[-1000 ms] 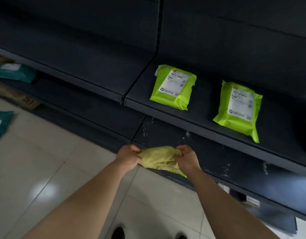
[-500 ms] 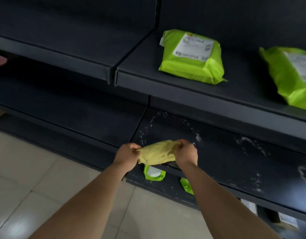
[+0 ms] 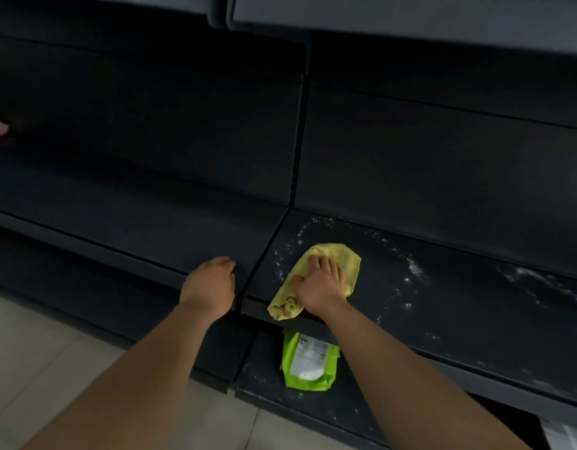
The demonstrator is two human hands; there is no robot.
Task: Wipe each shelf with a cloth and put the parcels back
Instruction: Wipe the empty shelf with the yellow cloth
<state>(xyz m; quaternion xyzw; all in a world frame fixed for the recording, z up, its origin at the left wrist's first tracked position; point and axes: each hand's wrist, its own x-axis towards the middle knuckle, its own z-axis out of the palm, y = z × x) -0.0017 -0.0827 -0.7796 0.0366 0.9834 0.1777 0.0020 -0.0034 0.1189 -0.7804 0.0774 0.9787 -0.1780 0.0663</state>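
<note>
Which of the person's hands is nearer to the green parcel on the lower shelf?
Right. The right hand presses the yellow cloth on the dusty shelf just above the green parcel; the left hand rests on the neighbouring shelf, further left.

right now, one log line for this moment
right hand: presses cloth on dusty shelf | left hand: at left shelf edge | parcel: shelf below

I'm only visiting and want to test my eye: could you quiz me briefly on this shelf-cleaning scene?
1. True or false: the left hand touches the cloth.
2. The green parcel lies: A beside the cloth; B on the level below it; C on the floor.
3. What colour are the specks on the shelf under the right hand?
Key: 1 false; 2 B; 3 white.
</note>
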